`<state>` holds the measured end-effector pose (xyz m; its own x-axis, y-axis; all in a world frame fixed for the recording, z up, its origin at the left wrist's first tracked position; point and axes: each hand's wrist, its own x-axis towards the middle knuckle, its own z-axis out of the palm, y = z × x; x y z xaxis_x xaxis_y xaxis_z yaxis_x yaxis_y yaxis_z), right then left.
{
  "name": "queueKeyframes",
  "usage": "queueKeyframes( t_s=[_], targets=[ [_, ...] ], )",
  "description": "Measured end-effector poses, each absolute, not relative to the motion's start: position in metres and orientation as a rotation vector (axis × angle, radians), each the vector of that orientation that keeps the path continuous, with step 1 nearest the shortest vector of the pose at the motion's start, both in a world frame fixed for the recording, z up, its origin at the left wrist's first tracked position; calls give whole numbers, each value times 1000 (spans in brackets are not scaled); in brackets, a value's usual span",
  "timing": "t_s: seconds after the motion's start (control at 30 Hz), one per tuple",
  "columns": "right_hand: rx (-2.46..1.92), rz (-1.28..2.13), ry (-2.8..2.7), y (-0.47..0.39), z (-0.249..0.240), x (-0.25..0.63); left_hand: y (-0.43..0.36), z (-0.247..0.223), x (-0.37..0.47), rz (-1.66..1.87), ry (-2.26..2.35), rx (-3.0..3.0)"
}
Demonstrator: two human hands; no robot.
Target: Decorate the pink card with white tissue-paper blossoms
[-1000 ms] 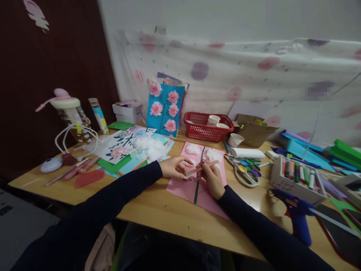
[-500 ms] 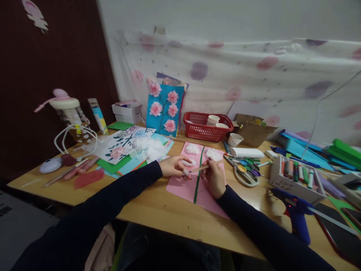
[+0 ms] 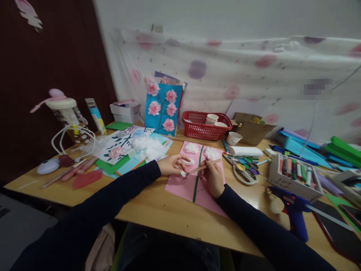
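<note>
My right hand [image 3: 213,178] pinches a flat wooden craft stick [image 3: 198,169], whose tip reaches toward my left fingertips. Between the fingers of my left hand [image 3: 176,165] is a small white piece [image 3: 183,174], too small to tell if it is cotton. Both hands are over a pink sheet of paper [image 3: 180,191] lying on the table. A green painted stem [image 3: 194,194] runs down the sheet, with thin drawn lines beside it. White cotton tufts [image 3: 192,148] sit on both sides of the stem's upper part, and another lies partly behind my left fingers.
Loose cotton [image 3: 149,147] lies on papers at the left. A blue flower picture [image 3: 160,113] and a red basket [image 3: 207,131] stand behind. Scissors [image 3: 246,177], a marker box [image 3: 293,184] and a blue glue gun [image 3: 296,214] are at the right.
The white piece in my left fingers now shows more clearly near the stick's tip. Both hands keep nearly the same place; the view has shifted slightly.
</note>
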<state>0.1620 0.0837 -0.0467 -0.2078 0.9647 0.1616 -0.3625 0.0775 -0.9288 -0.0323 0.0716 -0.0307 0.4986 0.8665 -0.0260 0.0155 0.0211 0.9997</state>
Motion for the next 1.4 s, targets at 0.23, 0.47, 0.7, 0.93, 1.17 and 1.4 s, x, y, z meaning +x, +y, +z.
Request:
queueKeyframes(
  t_s=[0.23,0.47,0.7,0.93,1.17,1.4],
  targets=[
    [-750,1354,-1170,85,-48,163,74,-32,-33,805,827,1382],
    [-766,1292,-1198,87,-50,165,75,-29,-35,857,815,1326],
    [-758,1254,-1214,86,-46,163,79,-31,-35,927,928,1354],
    [-793,1043,-1401,99,-46,172,89,-30,-46,1201,1061,1321],
    [-974,742,-1626,102,-48,172,87,-29,-30,1226,1084,1507],
    [-997,735,-1656,105,-52,171,90,-32,-8,1139,1210,1829]
  ],
)
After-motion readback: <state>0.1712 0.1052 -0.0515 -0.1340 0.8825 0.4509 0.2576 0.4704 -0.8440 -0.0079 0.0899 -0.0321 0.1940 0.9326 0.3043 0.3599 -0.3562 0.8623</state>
